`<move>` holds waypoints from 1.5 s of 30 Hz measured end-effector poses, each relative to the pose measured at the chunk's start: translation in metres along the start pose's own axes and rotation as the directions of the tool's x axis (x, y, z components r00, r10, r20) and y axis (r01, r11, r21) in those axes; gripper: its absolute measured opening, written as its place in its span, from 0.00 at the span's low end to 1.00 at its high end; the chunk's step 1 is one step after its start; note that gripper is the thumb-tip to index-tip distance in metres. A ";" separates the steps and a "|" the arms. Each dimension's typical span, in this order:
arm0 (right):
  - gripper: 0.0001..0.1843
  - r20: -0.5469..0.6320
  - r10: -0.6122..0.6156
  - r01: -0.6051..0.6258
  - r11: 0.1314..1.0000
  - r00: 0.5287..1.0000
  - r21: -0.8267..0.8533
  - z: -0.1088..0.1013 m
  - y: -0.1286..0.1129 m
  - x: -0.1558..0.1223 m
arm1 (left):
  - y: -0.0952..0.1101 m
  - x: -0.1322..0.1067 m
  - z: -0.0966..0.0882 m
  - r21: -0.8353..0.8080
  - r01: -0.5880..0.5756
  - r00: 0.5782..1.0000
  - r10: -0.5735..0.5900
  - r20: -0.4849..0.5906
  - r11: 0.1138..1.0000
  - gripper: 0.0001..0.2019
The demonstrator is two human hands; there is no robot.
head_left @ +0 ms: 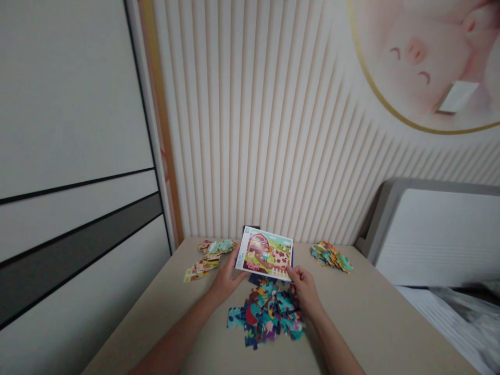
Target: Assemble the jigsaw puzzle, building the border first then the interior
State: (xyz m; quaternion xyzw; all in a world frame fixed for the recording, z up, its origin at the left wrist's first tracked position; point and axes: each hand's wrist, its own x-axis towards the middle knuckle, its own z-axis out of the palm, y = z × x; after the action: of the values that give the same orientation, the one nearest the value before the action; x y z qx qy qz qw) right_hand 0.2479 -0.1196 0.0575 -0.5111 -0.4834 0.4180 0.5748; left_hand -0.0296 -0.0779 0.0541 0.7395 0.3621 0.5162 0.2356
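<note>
Between my two hands I hold up a picture card [265, 254] with a white border, showing a red barn, a spotted cow and a white fence. My left hand [227, 278] grips its left edge, fingers behind and thumb near the lower corner. At the lower right corner, my right hand [304, 286] pinches it with thumb and fingers. Something dark blue shows behind the card, mostly hidden. Just below lies a heap of blue, teal and purple jigsaw pieces [269, 315] on the table.
On the table [187, 312], light-coloured jigsaw pieces [211, 255] lie at the back left, and an orange and green pile [331, 256] at the back right. A ribbed wall [250, 130] stands behind. A cabinet [78, 130] is on the left, a padded headboard [437, 234] on the right.
</note>
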 end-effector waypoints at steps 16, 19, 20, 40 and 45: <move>0.29 0.149 -0.065 0.054 0.996 0.987 0.077 0.009 -0.009 -0.006 | 0.007 -0.015 -0.019 0.117 0.041 0.977 -0.015 -0.211 0.992 0.15; 0.32 0.144 -0.017 -0.009 0.983 0.989 0.183 0.007 -0.009 -0.008 | 0.014 -0.016 -0.017 0.132 -0.017 0.985 0.039 -0.170 0.991 0.15; 0.33 0.151 0.000 -0.035 0.972 0.989 0.232 0.006 -0.010 -0.008 | 0.017 -0.016 -0.015 0.140 -0.045 0.987 0.066 -0.149 0.989 0.14; 0.25 0.093 -0.102 0.089 0.987 0.990 0.130 -0.001 -0.006 -0.002 | 0.013 -0.023 -0.008 0.135 -0.118 0.992 0.124 -0.034 0.984 0.17; 0.23 0.080 -0.115 0.104 0.986 0.990 0.134 0.001 -0.009 -0.002 | 0.022 -0.020 -0.004 -0.077 0.149 0.982 -0.157 -0.109 0.986 0.20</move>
State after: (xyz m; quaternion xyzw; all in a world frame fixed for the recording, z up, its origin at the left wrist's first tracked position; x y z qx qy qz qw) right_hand 0.2469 -0.1230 0.0665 -0.4267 -0.5074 0.4382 0.6070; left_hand -0.0305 -0.1074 0.0597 0.6701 0.4130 0.5502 0.2786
